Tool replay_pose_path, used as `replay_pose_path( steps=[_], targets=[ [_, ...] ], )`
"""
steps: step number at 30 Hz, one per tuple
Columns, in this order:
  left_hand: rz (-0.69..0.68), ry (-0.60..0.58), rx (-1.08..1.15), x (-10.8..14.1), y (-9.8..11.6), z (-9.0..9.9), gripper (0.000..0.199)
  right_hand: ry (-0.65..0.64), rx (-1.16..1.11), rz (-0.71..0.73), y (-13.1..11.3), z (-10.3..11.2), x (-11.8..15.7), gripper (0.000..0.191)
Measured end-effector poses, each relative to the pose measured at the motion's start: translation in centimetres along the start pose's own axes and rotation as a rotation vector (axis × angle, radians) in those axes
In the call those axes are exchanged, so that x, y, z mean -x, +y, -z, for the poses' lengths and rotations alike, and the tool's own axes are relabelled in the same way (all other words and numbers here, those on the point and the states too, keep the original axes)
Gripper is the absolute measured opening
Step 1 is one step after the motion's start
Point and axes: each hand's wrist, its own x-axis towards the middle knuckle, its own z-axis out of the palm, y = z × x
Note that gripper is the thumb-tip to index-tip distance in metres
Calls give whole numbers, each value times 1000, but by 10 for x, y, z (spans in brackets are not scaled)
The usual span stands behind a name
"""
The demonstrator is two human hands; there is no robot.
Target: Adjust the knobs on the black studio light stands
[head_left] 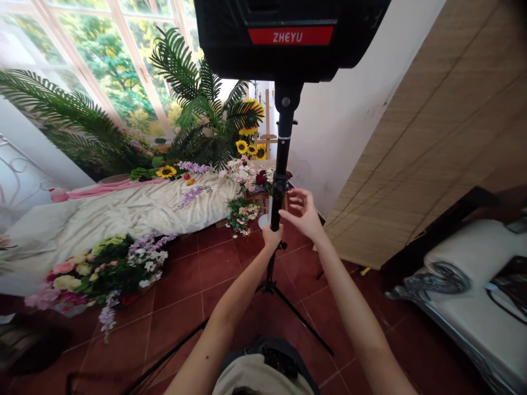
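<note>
Black stand pole [280, 159] rises on its tripod legs [300, 317] in the middle of my view, under a ZHEYU lamp head [288, 38]. My left hand [272, 238] has its grip clamped around the pole. My right hand [301, 215] is just beside the pole, not touching, grip apart with fingers spread. Far ahead, sunflowers [251, 148] and white cloth [123, 219] lie beyond the red floor tiles [214, 263].
</note>
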Motion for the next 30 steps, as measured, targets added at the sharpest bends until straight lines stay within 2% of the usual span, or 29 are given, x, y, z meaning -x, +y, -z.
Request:
replay_pose_path(
  steps=[2,4,8,10,12,15,17,21,25,27,30],
  targets=[
    [12,15,-21,-1,-2,-1,26,-91,-112,6,-18,-6,-29,75],
    [21,12,-25,-1,-5,-2,26,-167,-202,-12,-29,-14,-52,76],
    [38,-61,34,-3,-6,-2,24,-341,-278,-102,-28,-27,-76,50],
    [-9,-76,98,-4,-4,1,21,-330,-223,-117,-24,-33,-78,38],
    [-82,-122,158,-6,0,6,24,-182,-148,-93,-19,-40,-75,32],
    [-136,-276,198,-7,5,15,30,84,-58,-64,-14,-51,-69,27],
    [-153,-350,198,-5,5,21,33,156,-33,-66,-9,-57,-65,23],
    [-173,-355,190,3,-2,28,40,44,-92,-108,12,-58,-53,18],
    [-126,-340,117,9,-13,31,43,-100,-142,-154,39,-56,-33,17],
    [-133,-341,90,8,-19,31,40,-92,-143,-169,52,-59,-20,18],
    [-155,-340,109,6,-27,29,33,7,-79,-191,67,-67,0,21]
  ],
)
